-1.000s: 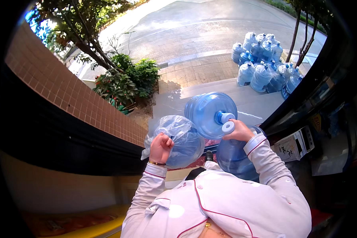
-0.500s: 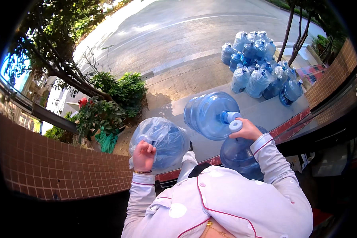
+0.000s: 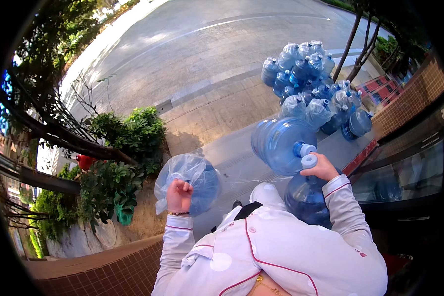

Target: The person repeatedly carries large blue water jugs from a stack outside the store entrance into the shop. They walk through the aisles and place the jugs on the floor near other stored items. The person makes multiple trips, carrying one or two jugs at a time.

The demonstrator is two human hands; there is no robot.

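My left hand (image 3: 179, 196) is closed on the gathered top of a clear plastic bag, with a large blue water cooler bottle (image 3: 204, 190) hanging inside it. My right hand (image 3: 321, 167) is clenched at the neck of a tilted blue water cooler bottle (image 3: 281, 144), whose capped end points toward me. Against the same fingers sits a second white cap (image 3: 309, 161). Another blue water cooler bottle (image 3: 307, 200) is below that hand, partly covered by my sleeve; whether its neck is in my grip I cannot tell.
Ahead to the right stands a pile of several water cooler bottles (image 3: 301, 69), many bagged. Shrubs (image 3: 133, 130) and a tree trunk (image 3: 84, 140) line the left. A tiled wall (image 3: 108, 266) is at the lower left, glass and a dark frame (image 3: 399, 182) at the right. Grey steps (image 3: 232, 163) lie ahead.
I have moved forward and the surroundings have shifted, with a bent knee now showing. The bottles in my right hand are farther right; both hands keep their grip.
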